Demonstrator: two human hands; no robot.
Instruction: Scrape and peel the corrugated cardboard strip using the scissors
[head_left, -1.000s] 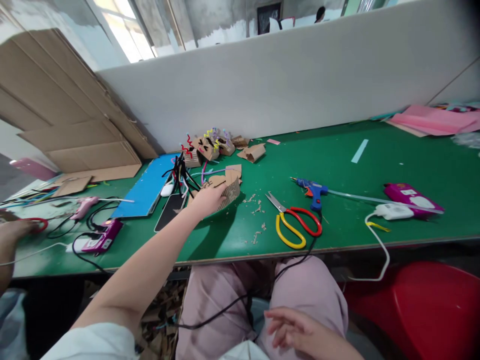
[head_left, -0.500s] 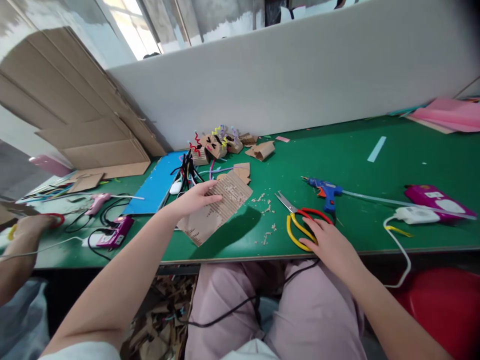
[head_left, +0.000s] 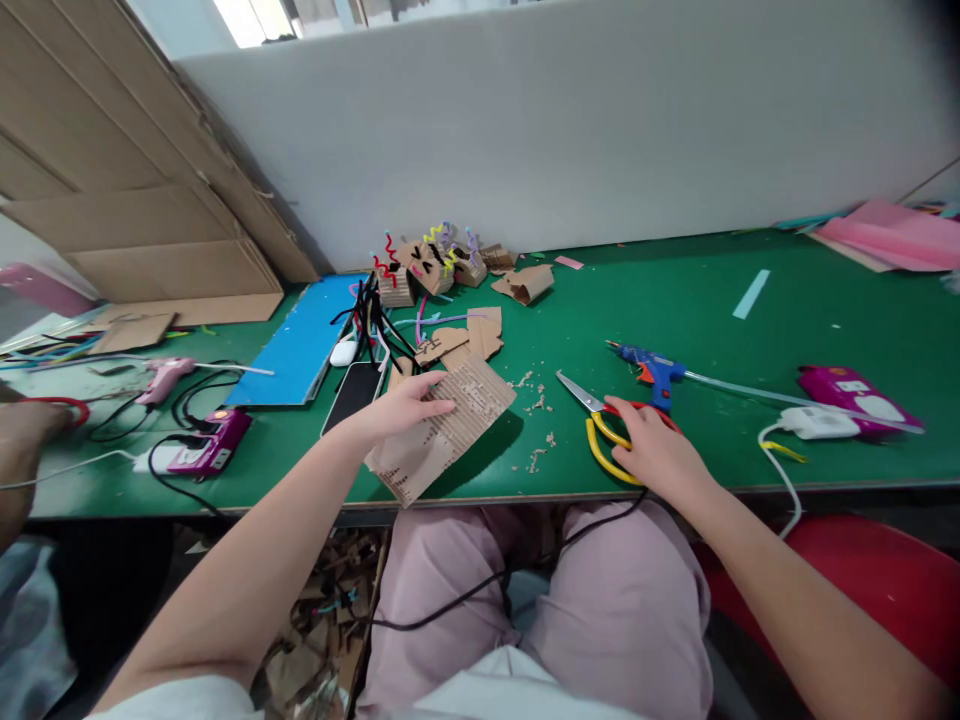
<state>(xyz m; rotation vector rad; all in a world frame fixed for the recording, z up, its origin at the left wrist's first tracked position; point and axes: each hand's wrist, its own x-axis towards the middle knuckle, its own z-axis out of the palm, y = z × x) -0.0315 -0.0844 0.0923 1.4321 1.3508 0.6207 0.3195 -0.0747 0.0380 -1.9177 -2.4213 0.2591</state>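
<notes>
My left hand (head_left: 409, 408) pinches a piece of corrugated cardboard (head_left: 457, 420), thumb on top, fingers partly hidden beneath. The piece is tilted over the table's front edge, and part of its face is peeled to bare ridges. Over to the right, my right hand (head_left: 658, 445) has its fingers on the handles of a pair of scissors (head_left: 592, 402) with red and yellow grips. The scissors lie on the green table, blades pointing to the far left. Cardboard crumbs (head_left: 535, 405) are scattered between the two hands.
Behind the scissors lies a blue glue gun (head_left: 651, 372). A purple power strip (head_left: 847, 400) is at right, another (head_left: 214, 445) at left by a pink glue gun (head_left: 166, 380). Cardboard figures (head_left: 424, 268), black pipe cleaners (head_left: 369, 318) and a phone (head_left: 355, 395) lie further back. Another person's hand (head_left: 26, 435) is far left.
My right hand has reached further onto the scissors' handles and taken hold of them. My left hand keeps the cardboard in about the same place. The view has tipped downward.
</notes>
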